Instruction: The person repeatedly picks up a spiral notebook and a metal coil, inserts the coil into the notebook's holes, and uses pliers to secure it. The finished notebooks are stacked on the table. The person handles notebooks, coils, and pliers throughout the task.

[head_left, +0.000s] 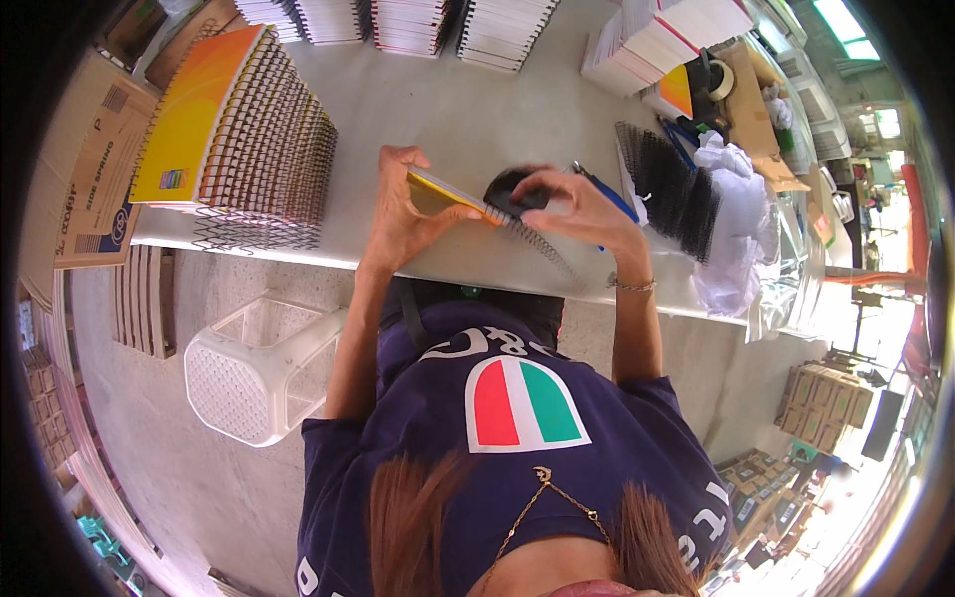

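the left hand (pixel 398 219) is gripping a thin notebook (pixel 445 189) by its edges, fingers at the far end and thumb at the near one, likely to be holding it steady. the right hand (pixel 585 211) is curling its fingers at a dark round thing (pixel 507 187); the blur is hiding whether they are closing on it, so i cannot tell. the notebook is sitting between the two hands, over the near part of the table (pixel 438 104), which is bearing most of the things around. near and left, a white stool (pixel 234 383) is standing on the floor (pixel 214 488). on the table's left, a big pile of coil-bound notebooks (pixel 204 114) is showing yellow-orange covers on its left and coils on its right, probably turned one way for lining up neatly. on the right, a crumpled plastic bag (pixel 731 229) is lying beside a bundle of black coils (pixel 676 194), perhaps resting there for easy reach. smallest, a thin coil (pixel 544 249) is sticking out toward the near right from the notebook's end.
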The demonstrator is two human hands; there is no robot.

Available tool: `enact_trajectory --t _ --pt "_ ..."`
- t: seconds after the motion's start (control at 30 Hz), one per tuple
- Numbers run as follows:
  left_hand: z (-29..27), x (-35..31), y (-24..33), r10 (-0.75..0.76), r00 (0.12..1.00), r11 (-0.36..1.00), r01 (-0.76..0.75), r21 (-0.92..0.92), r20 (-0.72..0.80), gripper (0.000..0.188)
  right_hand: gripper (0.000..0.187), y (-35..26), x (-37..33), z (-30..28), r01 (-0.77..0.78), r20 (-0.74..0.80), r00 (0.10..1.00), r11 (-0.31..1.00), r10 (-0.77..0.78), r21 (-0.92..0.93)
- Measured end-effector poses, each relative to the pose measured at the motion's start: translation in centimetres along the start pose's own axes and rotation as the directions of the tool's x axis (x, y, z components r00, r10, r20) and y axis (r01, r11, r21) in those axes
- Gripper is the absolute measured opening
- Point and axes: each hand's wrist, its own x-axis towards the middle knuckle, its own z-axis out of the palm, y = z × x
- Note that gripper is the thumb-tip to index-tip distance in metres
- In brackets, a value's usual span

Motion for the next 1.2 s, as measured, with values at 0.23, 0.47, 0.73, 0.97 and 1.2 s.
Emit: enact_trajectory --t 0.23,0.47,0.73,0.97,1.2 --pt "-0.3 0.5 0.0 -0.033 0.998 0.999 0.035 -0.032 0.051 0.083 0.033 -0.8 -0.8 0.8 0.065 -0.095 0.994 0.981 -0.048 0.185" --pt "-0.1 0.7 -0.5 -0.063 0.995 0.983 0.076 -0.164 0.082 0.104 0.030 -2.2 -1.5 1.4 0.022 -0.141 0.990 0.964 0.017 0.265" --pt "-0.5 0.7 -0.7 -0.121 0.972 0.927 0.184 -0.327 0.202 0.120 0.030 -3.1 -1.0 2.1 0.105 -0.105 0.991 0.960 -0.080 0.261" --pt "-0.5 0.8 -1.8 -0.100 0.963 0.903 0.194 -0.384 0.251 0.117 0.029 -4.4 -0.7 1.8 0.193 0.059 0.975 0.943 -0.216 0.270" --pt "-0.7 1.0 -0.8 -0.119 0.955 0.848 0.241 -0.472 0.273 0.108 0.027 -4.4 0.7 2.3 0.172 -0.061 0.985 0.961 -0.162 0.216"
